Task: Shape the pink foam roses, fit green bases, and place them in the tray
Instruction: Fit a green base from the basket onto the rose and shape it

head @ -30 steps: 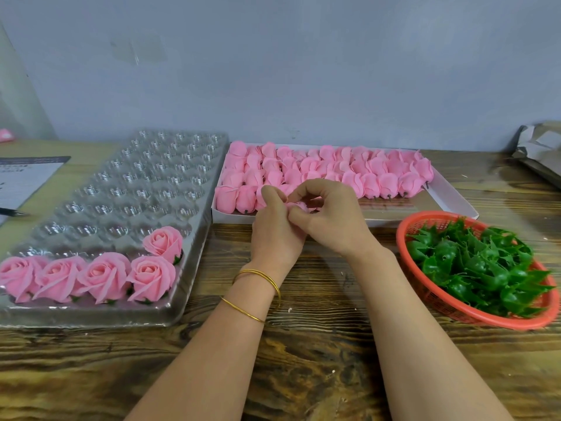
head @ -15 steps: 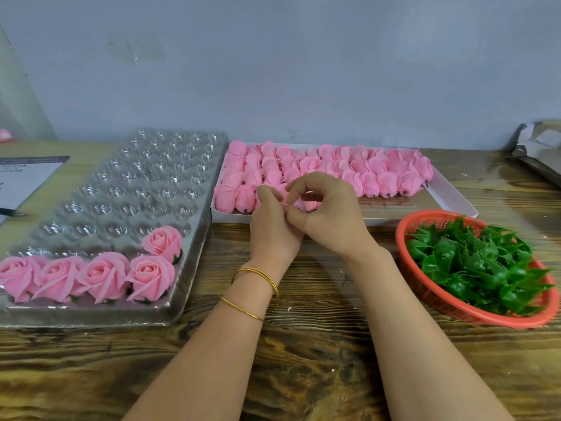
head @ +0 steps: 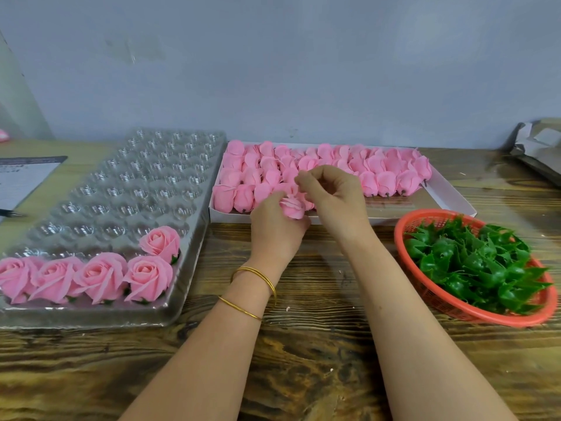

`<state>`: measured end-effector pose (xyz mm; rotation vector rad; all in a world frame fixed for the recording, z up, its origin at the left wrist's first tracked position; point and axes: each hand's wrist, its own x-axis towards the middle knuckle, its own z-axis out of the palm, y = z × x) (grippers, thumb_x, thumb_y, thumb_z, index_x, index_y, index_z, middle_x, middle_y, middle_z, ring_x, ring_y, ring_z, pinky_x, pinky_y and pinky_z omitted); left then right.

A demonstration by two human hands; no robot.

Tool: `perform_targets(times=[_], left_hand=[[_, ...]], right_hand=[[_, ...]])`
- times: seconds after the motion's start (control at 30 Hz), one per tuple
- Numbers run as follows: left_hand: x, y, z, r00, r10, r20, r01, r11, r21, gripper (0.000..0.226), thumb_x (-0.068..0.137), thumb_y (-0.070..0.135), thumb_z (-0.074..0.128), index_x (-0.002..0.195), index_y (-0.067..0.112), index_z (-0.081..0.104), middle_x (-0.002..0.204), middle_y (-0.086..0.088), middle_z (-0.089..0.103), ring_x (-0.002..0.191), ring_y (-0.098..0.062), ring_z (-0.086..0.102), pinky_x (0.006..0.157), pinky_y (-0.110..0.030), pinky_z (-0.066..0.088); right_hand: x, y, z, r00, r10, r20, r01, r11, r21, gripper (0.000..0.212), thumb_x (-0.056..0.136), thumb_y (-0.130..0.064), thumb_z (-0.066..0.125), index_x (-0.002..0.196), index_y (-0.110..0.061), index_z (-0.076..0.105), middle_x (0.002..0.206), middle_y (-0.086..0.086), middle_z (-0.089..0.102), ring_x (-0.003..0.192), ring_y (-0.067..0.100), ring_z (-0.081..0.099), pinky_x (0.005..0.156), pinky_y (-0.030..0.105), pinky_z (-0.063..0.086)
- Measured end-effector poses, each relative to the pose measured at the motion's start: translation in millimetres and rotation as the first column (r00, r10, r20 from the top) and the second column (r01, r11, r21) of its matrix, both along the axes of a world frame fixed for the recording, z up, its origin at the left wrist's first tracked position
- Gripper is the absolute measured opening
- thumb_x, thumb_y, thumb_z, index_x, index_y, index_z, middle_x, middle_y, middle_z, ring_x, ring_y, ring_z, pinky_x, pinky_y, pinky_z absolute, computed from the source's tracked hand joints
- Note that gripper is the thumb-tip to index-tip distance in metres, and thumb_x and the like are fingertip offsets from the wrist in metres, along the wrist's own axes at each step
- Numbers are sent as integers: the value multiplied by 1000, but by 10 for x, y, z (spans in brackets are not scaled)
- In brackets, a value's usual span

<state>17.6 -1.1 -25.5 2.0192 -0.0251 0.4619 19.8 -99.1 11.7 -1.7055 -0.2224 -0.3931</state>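
Left hand (head: 274,229): raised above the middle of the desk (head: 303,344), just before the near rim of the white box (head: 449,192); its fingers are curled round a foam rose (head: 292,208), which is gripped from below and from the left.
Right hand (head: 337,196): held just beside the left one, over the box's near rim; thumb and forefinger are drawn together on an outer petal of the same rose, and the other fingers are curled.
Foam rose: kept between the two hands, off the desk; its layered petals are seen from the side; whether a base is fitted underneath cannot be told.
Bangles (head: 255,278): two thin gold ones are worn on the left wrist.
Clear tray (head: 121,183): laid along the left part of the desk, its long side running from near edge to far edge; most of its round cups are bare.
Finished roses (head: 91,276): four are seated in the row at the tray's near edge, open and upright; a fifth is set just behind the rightmost of them, and bits of green show under them.
Unshaped roses (head: 334,165): packed on their sides in rows in the white box, toward the desk's far edge.
Red basket (head: 473,314): placed at the right edge of the desk, near the box's near right corner.
Green bases (head: 473,262): heaped loosely in the basket — pointed leaves turned every way.
Paper (head: 21,177) and pen (head: 10,213): seen at the left edge, beside the tray; the print is too small to read.
Grey bundle (head: 537,147): lodged at the far right corner — only partly in view.
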Motion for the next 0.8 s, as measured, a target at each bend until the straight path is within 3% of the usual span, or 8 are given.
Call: perform_targets(times=[0.1, 0.2, 0.4, 0.53, 0.6, 0.67, 0.73, 0.8], left_hand=[[-26, -21, 33, 999, -39, 32, 38, 999, 28, 10, 83, 15, 71, 91, 11, 72, 82, -3, 72, 82, -22, 67, 66, -27, 51], [-59, -35, 56, 994, -57, 94, 49, 996, 78, 12, 87, 12, 65, 95, 13, 75, 86, -7, 75, 86, -23, 69, 64, -26, 48], [-47, -28, 55, 995, -50, 83, 42, 995, 92, 29, 90, 7, 58, 66, 22, 58, 62, 14, 54, 67, -14, 56, 52, -18, 35], [15, -42, 64, 995, -42, 87, 32, 994, 103, 24, 96, 10, 51, 75, 19, 59, 66, 17, 48, 62, 2, 43, 55, -10, 36], [16, -56, 46, 996, -47, 71, 42, 997, 60, 19, 97, 6, 52, 83, 15, 62, 71, 16, 48, 64, 5, 45, 59, -13, 33], [-27, -47, 7, 998, -16, 63, 20, 999, -51, 18, 89, -8, 60, 101, 3, 66, 82, 18, 51, 65, 11, 54, 63, -3, 36], [-70, -27, -17, 996, 3, 88, 7, 993, -115, 31, 80, -18, 64, 109, -7, 64, 88, 7, 59, 67, 24, 53, 61, 5, 36], [-76, -29, 29, 994, -23, 105, 36, 992, -124, 19, 82, -8, 66, 98, 2, 68, 86, -8, 66, 66, 11, 59, 64, -5, 47]], right_hand=[[-6, 51, -40, 998, 68, -11, -68, 997, -31, 30, 94, -20, 65, 64, -15, 63, 56, -14, 57, 57, -1, 50, 60, 14, 40], [-6, 90, -72, 997, 72, 14, -70, 993, -97, 25, 92, -23, 67, 67, -20, 66, 60, -13, 60, 62, 0, 53, 66, 18, 43], [-12, 104, -121, 983, 173, -56, -176, 982, -71, 4, 87, -21, 73, 89, -18, 74, 81, -16, 70, 79, -4, 63, 79, 13, 48], [-13, 86, -134, 966, 211, -150, -227, 969, -99, 33, 86, -29, 73, 114, -11, 70, 107, -8, 69, 103, 0, 63, 92, 15, 48], [-21, 62, -120, 943, 264, -203, -286, 954, -89, 37, 85, -30, 74, 118, -14, 67, 110, -8, 67, 103, -1, 62, 89, 14, 48], [-34, 46, -111, 909, 330, -253, -350, 936, -38, 41, 77, -35, 77, 114, -21, 66, 108, -12, 68, 101, -4, 63, 87, 13, 49], [-39, 14, -112, 879, 379, -288, -394, 919, 5, 47, 67, -41, 79, 110, -28, 65, 106, -14, 69, 102, -4, 63, 86, 13, 49], [-45, -2, -93, 867, 402, -294, -410, 911, 35, 49, 70, -39, 82, 114, -27, 66, 108, -14, 69, 102, -6, 64, 81, 11, 49]])
